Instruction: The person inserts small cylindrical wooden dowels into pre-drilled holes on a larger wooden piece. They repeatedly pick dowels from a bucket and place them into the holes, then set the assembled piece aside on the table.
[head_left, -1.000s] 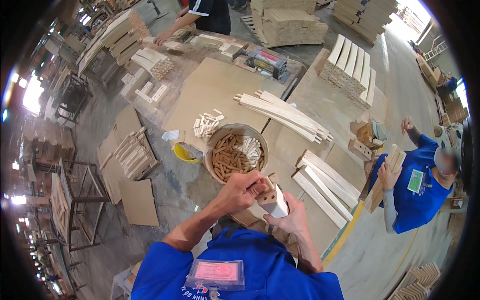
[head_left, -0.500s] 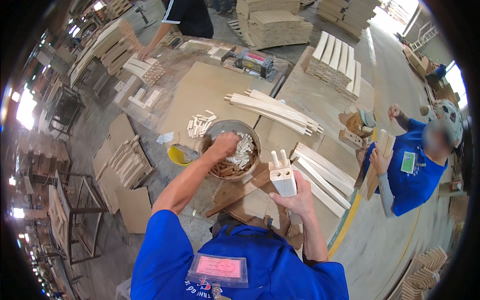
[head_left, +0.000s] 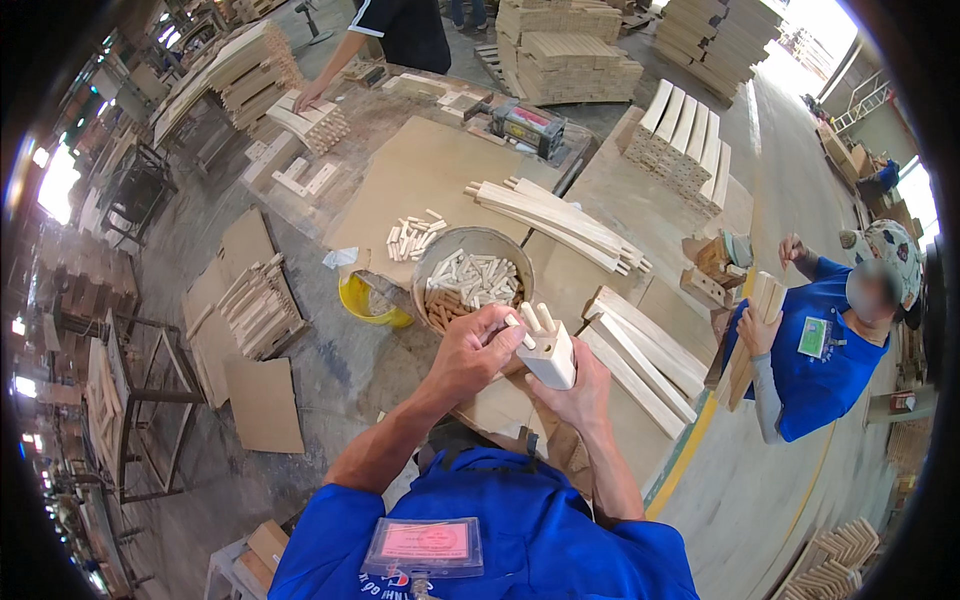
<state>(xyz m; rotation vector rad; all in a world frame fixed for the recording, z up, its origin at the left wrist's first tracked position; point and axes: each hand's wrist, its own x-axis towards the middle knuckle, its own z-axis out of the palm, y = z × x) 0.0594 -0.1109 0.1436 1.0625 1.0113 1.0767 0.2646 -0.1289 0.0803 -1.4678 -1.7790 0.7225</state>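
Observation:
My right hand (head_left: 583, 392) grips pale wooden bars (head_left: 553, 366), which appear bundled, with their end faces turned up. Two dowels (head_left: 538, 317) stick up from the far part of that end, and a hole shows nearer me. My left hand (head_left: 470, 352) is closed in a pinch on another dowel (head_left: 519, 331), held tilted right beside the end face. Whether its tip is in a hole I cannot tell. Just beyond my hands stands a round bucket (head_left: 527, 262) holding many pale and brownish dowels (head_left: 484, 277). A loose pile of dowels (head_left: 412, 238) lies on the cardboard beyond it.
A yellow container (head_left: 372, 302) sits left of the bucket. Bars with dowelled ends (head_left: 560, 222) lie beyond it, and plain bars (head_left: 645, 355) lie to the right. A co-worker in blue (head_left: 825, 350) holds wooden pieces at right; another person's arm (head_left: 335, 68) reaches a stack at far left.
My left hand has come out of the bucket, bringing a dowel over to the bars' end. My right hand has shifted slightly left and nearer me, still gripping the bars.

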